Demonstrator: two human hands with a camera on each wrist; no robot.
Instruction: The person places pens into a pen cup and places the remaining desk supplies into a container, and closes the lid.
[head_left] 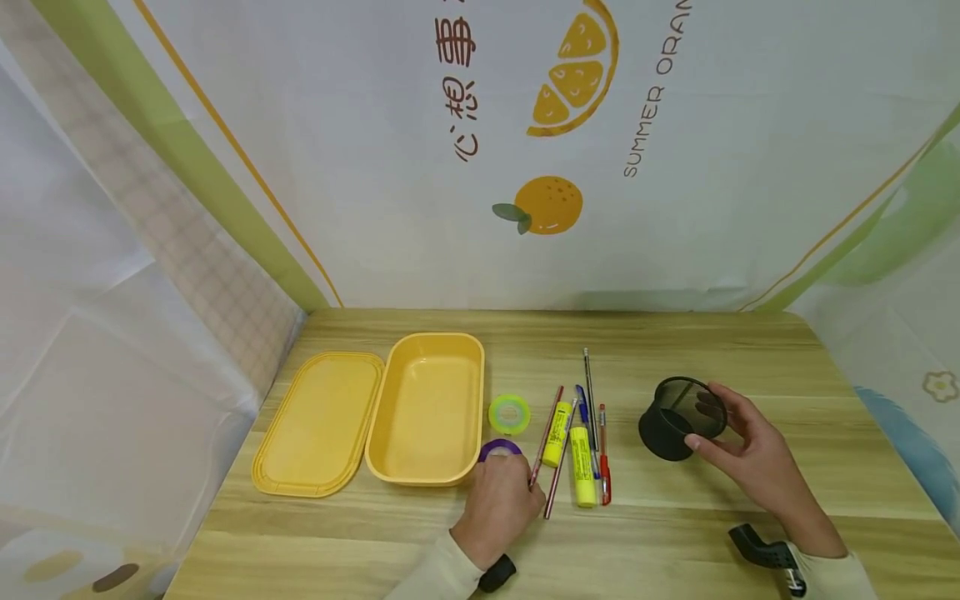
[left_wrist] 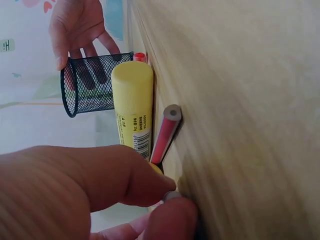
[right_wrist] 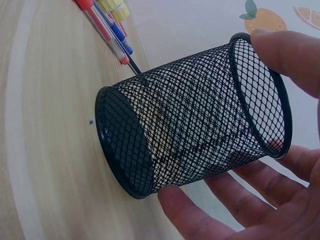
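Observation:
My left hand (head_left: 501, 504) pinches the lower end of a reddish pencil (head_left: 549, 429) between thumb and forefinger, low over the table. In the left wrist view, only the tip of that pencil (left_wrist: 172, 195) shows between the fingers. Beside it lie another pencil (head_left: 555, 487) and two yellow glue sticks (head_left: 582, 471). On the right, my right hand (head_left: 757, 458) holds a black mesh pen cup (head_left: 671, 429), thumb at the rim and fingers along its far side. The cup leans, with its mouth toward the palm, and I see nothing inside it.
A yellow box (head_left: 423, 408) stands left of the hands, its lid (head_left: 318, 425) flat beside it. A green tape roll (head_left: 497, 414) and a purple one (head_left: 498, 445), partly hidden, lie near the box. Blue pens (head_left: 582, 404), a red pen (head_left: 605, 482) and a dark pencil (head_left: 588, 383) lie mid-table.

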